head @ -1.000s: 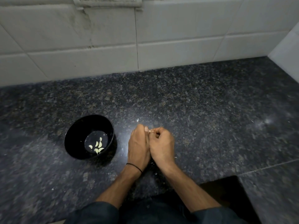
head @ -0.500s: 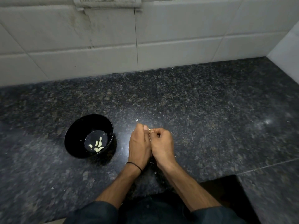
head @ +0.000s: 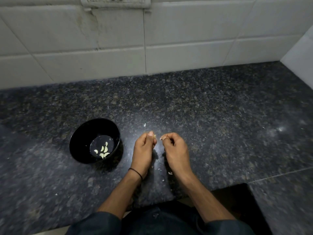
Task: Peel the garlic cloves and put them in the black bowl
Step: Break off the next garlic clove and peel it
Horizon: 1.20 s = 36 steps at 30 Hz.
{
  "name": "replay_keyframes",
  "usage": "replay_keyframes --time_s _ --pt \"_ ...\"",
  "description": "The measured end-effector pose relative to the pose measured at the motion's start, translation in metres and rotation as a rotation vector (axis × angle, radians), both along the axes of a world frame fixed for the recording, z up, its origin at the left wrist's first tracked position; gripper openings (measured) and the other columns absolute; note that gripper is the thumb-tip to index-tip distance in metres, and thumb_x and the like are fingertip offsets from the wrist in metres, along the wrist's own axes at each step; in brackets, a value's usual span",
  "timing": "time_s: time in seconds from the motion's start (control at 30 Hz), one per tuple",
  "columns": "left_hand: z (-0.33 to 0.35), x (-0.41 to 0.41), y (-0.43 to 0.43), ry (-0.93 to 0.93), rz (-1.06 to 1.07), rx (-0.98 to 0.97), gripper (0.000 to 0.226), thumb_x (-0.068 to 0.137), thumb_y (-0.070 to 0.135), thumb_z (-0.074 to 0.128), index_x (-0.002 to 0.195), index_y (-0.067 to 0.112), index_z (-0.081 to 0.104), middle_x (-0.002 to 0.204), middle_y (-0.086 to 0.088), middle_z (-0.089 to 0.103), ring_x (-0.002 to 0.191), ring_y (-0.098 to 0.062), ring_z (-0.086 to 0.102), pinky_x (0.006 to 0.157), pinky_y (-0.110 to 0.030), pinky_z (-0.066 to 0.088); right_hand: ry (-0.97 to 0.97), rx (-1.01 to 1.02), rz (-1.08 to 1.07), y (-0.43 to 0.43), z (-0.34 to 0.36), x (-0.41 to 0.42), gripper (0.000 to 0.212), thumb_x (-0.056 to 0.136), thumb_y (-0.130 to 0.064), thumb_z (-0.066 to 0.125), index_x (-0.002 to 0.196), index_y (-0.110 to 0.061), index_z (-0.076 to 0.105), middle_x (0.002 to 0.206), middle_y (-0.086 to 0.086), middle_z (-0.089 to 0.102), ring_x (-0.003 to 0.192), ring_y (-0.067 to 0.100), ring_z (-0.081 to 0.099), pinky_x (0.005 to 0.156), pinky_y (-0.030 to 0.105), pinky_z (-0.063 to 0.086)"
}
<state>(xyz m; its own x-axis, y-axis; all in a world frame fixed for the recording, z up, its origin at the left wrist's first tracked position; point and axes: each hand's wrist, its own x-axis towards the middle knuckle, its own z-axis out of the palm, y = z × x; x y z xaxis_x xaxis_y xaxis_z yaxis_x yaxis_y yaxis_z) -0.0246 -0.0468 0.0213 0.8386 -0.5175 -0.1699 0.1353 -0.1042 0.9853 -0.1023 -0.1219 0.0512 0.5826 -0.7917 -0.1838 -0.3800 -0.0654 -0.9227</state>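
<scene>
A black bowl (head: 79, 143) stands on the dark granite counter, left of my hands, with several peeled garlic cloves (head: 103, 150) lying in its bottom. My left hand (head: 144, 150) pinches a small pale garlic clove (head: 154, 136) between thumb and fingers. My right hand (head: 176, 150), a short gap to the right, pinches a bit of garlic skin (head: 160, 138) at its fingertips. Both hands hover just above the counter, fingers curled.
Small flakes of garlic skin (head: 170, 173) lie on the granite counter (head: 220, 116) near my wrists, and one flake (head: 144, 125) beyond my hands. A white tiled wall (head: 169, 39) rises behind, and another wall closes the right side. A dark cut-out (head: 237, 200) lies at the counter's front edge.
My hands, pressed together over the clove before, have pulled apart sideways. The skin piece has come away with the right hand while the clove stays in the left.
</scene>
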Motion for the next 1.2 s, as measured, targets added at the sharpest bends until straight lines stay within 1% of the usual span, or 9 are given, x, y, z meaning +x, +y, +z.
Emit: replay_keyframes --time_s 0.23,0.3,0.43,0.57,0.73,0.87,0.97,1.07,1.2 --pt "-0.001 -0.003 0.004 -0.019 -0.017 0.066 0.04 0.103 0.043 0.051 0.069 0.021 0.056 0.061 0.012 0.051 0.06 -0.01 0.042 0.059 -0.033 0.036 0.007 -0.068 0.025 -0.002 0.0 -0.005 0.029 0.101 -0.025 0.053 0.075 -0.014 0.057 0.072 -0.002 0.063 0.061 0.01 0.052 0.06 0.028 0.041" --pt "0.0 -0.005 0.004 -0.05 -0.022 0.105 0.04 0.103 0.041 0.051 0.069 0.021 0.056 0.061 0.012 0.054 0.061 -0.011 0.044 0.059 -0.034 0.039 0.0 -0.088 0.047 -0.002 -0.003 -0.005 0.028 0.102 -0.029 0.056 0.076 -0.019 0.056 0.071 -0.007 0.058 0.06 0.004 0.049 0.056 0.019 0.038" --pt "0.004 -0.009 0.003 -0.171 -0.024 0.191 0.041 0.104 0.034 0.051 0.068 0.017 0.055 0.057 0.011 0.053 0.055 -0.005 0.044 0.055 -0.024 0.036 -0.019 -0.09 0.085 -0.002 -0.013 -0.007 0.006 0.1 -0.019 0.057 0.103 -0.02 0.062 0.104 -0.005 0.063 0.091 0.001 0.059 0.074 0.008 0.043" --pt "0.007 -0.012 0.002 -0.271 -0.044 0.241 0.039 0.106 0.024 0.048 0.067 0.018 0.05 0.063 0.007 0.054 0.058 -0.002 0.047 0.055 -0.017 0.036 -0.118 0.059 0.092 0.001 -0.008 -0.007 0.018 0.098 -0.031 0.064 0.094 -0.014 0.067 0.089 -0.004 0.071 0.081 0.004 0.065 0.074 0.019 0.051" --pt "0.003 -0.019 -0.005 -0.008 0.004 0.102 0.044 0.106 0.03 0.046 0.062 0.026 0.053 0.061 0.011 0.052 0.063 -0.013 0.048 0.059 -0.038 0.042 -0.212 0.172 -0.01 0.003 -0.009 -0.003 0.019 0.094 -0.012 0.068 0.078 -0.002 0.066 0.068 0.003 0.067 0.064 0.009 0.059 0.062 0.024 0.048" --pt "0.01 -0.026 -0.014 0.197 0.099 -0.021 0.045 0.107 0.021 0.044 0.063 0.018 0.046 0.07 -0.011 0.053 0.07 -0.021 0.049 0.061 -0.031 0.04 -0.23 0.143 -0.094 0.01 -0.009 0.0 0.02 0.094 -0.005 0.065 0.075 -0.01 0.065 0.065 -0.003 0.066 0.063 0.008 0.059 0.062 0.025 0.048" --pt "0.013 -0.027 -0.016 0.264 0.124 -0.03 0.046 0.107 0.02 0.043 0.062 0.018 0.046 0.068 -0.012 0.053 0.066 -0.021 0.049 0.059 -0.029 0.04 -0.214 0.093 -0.117 0.013 -0.008 -0.001 0.019 0.095 -0.007 0.065 0.077 -0.012 0.065 0.067 -0.003 0.067 0.066 0.008 0.062 0.066 0.028 0.052" --pt "0.01 -0.026 -0.014 0.104 0.116 0.072 0.043 0.106 0.022 0.046 0.063 0.019 0.048 0.062 0.003 0.053 0.059 -0.012 0.047 0.058 -0.03 0.04 -0.17 0.028 -0.103 0.015 -0.008 -0.005 0.015 0.095 -0.01 0.065 0.08 -0.013 0.065 0.072 -0.003 0.069 0.069 0.009 0.064 0.068 0.031 0.054" --pt "0.008 -0.024 -0.007 -0.207 0.029 0.333 0.037 0.106 0.027 0.045 0.069 0.023 0.046 0.074 0.0 0.058 0.066 -0.015 0.048 0.059 -0.032 0.036 -0.045 -0.076 -0.103 0.014 -0.005 -0.008 0.012 0.096 -0.018 0.065 0.085 -0.013 0.065 0.076 -0.008 0.068 0.07 0.002 0.061 0.06 0.012 0.043"
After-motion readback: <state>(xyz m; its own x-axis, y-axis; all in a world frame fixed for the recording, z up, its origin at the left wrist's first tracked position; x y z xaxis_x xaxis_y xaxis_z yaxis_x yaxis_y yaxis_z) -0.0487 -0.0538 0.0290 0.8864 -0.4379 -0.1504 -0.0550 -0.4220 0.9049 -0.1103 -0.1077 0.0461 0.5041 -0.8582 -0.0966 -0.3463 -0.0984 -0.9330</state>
